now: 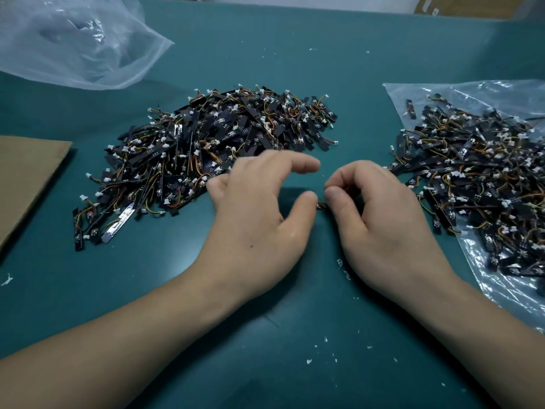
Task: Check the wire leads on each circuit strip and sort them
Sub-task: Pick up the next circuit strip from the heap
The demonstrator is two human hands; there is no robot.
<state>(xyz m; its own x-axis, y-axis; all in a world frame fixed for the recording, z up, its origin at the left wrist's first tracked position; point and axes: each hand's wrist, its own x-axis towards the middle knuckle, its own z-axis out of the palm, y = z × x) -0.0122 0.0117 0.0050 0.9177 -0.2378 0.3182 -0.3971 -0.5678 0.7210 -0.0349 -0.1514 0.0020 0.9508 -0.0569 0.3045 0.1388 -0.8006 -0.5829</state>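
While the right hand (383, 228) pinches a strip (322, 205), the left hand (256, 225) spreads beside the heap (206, 149).

A teal table (295, 69) carries everything. Just beyond the fingers (283, 160) of the left hand (253, 219), a loose heap of circuit strips (212, 143) lies directly on it. Outward of the right hand (380, 219), a flat clear bag (501, 93) lies spread under a second heap (472, 178). Far outward of the left fingers sit a crumpled bag (73, 39) and cardboard (26, 178). White flecks (309, 361) dot the surface behind both wrists.
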